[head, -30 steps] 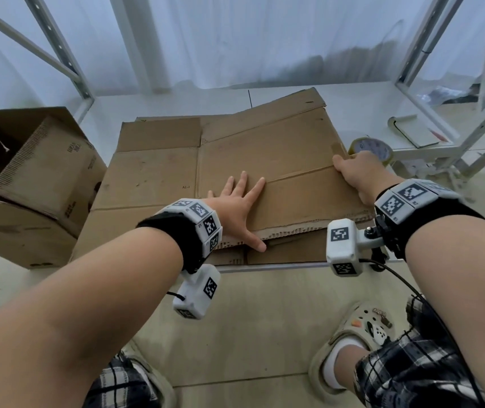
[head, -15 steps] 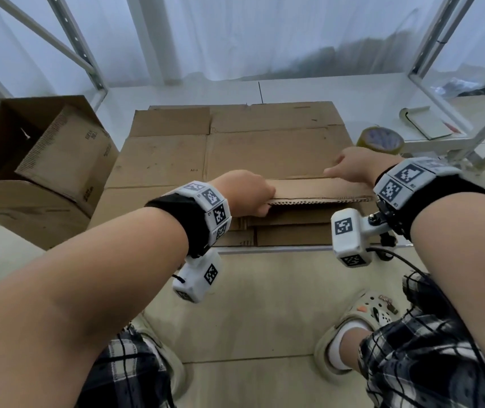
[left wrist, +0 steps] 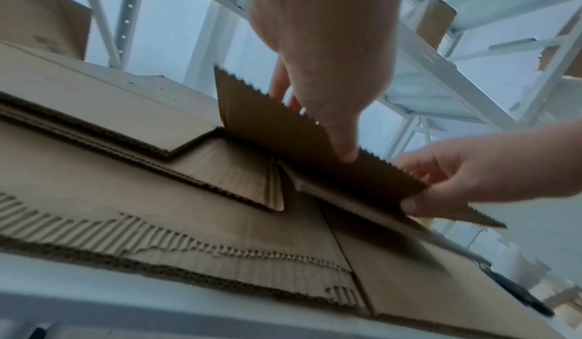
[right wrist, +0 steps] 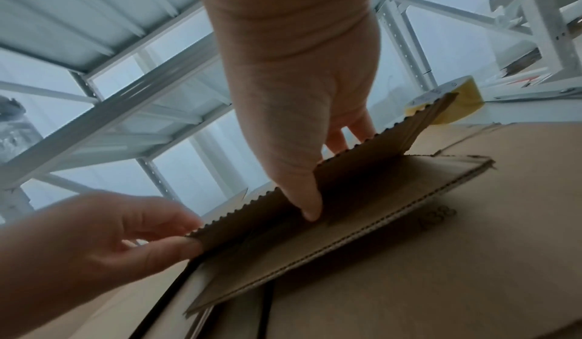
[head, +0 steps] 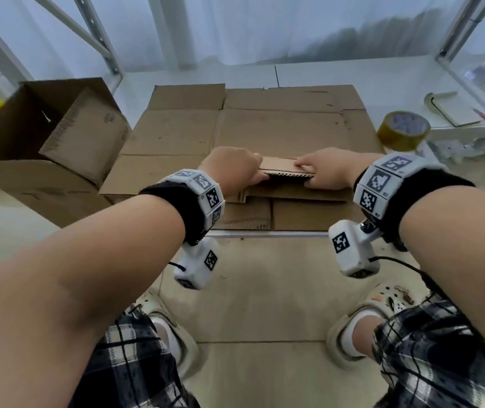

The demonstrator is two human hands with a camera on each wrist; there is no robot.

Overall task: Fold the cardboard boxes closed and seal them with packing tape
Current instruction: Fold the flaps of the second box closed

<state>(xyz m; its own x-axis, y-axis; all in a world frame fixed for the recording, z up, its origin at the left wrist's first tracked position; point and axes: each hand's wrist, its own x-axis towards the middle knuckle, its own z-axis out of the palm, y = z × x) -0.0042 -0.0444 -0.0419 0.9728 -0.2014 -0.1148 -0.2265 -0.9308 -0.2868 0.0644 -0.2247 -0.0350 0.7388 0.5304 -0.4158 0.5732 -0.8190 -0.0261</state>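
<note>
Two hands on one flap: left hand (head: 231, 166) and right hand (head: 328, 169) both pinch the near flap (head: 284, 166) of the top flattened box (head: 279, 131), thumbs under its corrugated edge, fingers over the top. Grip is narrow, closed right on the cardboard, w/ the hands close together near the flap's middle. Flap is lifted off the stack (head: 161, 175) of flat boxes, tilted up toward the person; rest of that box lies flat on the white table (head: 323, 75).

Step in hand, as I read it: pulling the flat box open to erect it, so nothing is folded shut or taped yet.

To do it well:
- Spread hands toward the flap's corners; a centre pinch may buckle the board.
- Lift only the top layer. Left wrist view shows several edges stacked tight, easy to catch two.
- Bend along the scored crease, not across the flutes.
- Slide it clear of the stack before squaring up.

Tape roll (head: 403, 131) sits just beside the stack's right edge, w/in reach. An open box (head: 44, 134) stands left of the stack.
</note>
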